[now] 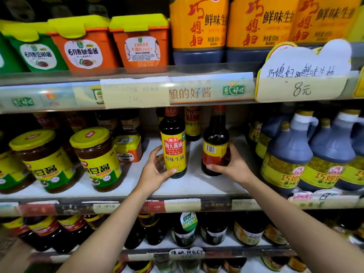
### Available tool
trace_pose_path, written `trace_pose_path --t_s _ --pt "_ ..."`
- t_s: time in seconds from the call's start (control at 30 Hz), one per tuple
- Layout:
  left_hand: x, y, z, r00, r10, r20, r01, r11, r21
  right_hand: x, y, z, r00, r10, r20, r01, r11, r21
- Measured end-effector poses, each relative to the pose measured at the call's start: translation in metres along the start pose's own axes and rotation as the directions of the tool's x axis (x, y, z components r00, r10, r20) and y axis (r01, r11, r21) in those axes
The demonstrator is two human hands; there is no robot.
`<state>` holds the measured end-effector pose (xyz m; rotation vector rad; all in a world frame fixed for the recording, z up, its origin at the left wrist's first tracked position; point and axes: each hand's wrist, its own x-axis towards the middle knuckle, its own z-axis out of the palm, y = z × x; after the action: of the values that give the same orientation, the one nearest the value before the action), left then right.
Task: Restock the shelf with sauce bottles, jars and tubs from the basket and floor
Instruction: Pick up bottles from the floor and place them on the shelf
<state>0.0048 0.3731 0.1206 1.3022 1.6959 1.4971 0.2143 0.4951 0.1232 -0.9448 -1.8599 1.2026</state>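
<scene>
1. Bottles of dark sauce stand upright on the white middle shelf (197,186), one in each of the person's hands.
2. The left hand (155,172) is wrapped around the lower part of the left soy sauce bottle (173,146), thumb across the front near its base; its yellow label faces out and reads 海天酱油 and 鲜味生抽, with a red cap on top.
3. The right hand (230,164) is closed around the right sauce bottle (215,140), which is turned so that a barcode on its yellow-and-red label shows; its base rests on the shelf just beside the first bottle.
4. To the left stand glass jars (96,158) of brown paste with yellow lids, their labels ending in 豆酱, and a small orange tub (128,148) behind them.
5. To the right are large handled jugs (285,154) of dark liquid, labelled 巧媳妇.
6. On the shelf above sit orange tubs (86,46) with yellow-green lids reading 6月香甜面酱, and orange-labelled jugs; a handwritten price card (303,75) reads 8元.
</scene>
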Motion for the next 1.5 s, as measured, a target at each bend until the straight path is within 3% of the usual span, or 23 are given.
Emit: trace_pose_path --t_s 0.47,0.73,0.93,1.07,1.5 --pt "-0.001 -0.008 0.005 0.999 -0.008 0.036 0.003 0.990 0.138 0.002 0.004 0.011 0.992 0.051 -0.120 -0.062 0.994 -0.093" --pt "0.001 -0.010 0.004 0.999 -0.031 0.040 0.024 0.986 0.164 -0.002 0.004 0.023 0.955 -0.067 -0.289 -0.020 0.957 -0.291" --pt "0.000 -0.009 0.006 0.998 -0.046 0.040 0.039 0.985 0.167 -0.003 0.000 0.007 0.994 -0.004 -0.110 0.009 0.999 0.045" --pt "0.001 -0.008 0.006 0.997 -0.061 0.053 0.051 0.986 0.160 0.007 -0.005 0.000 0.999 0.044 -0.010 -0.043 0.993 0.111" --pt "0.001 -0.010 0.005 0.997 -0.058 0.059 0.049 0.989 0.138 0.002 -0.005 0.027 0.977 -0.009 -0.212 0.019 0.999 0.042"
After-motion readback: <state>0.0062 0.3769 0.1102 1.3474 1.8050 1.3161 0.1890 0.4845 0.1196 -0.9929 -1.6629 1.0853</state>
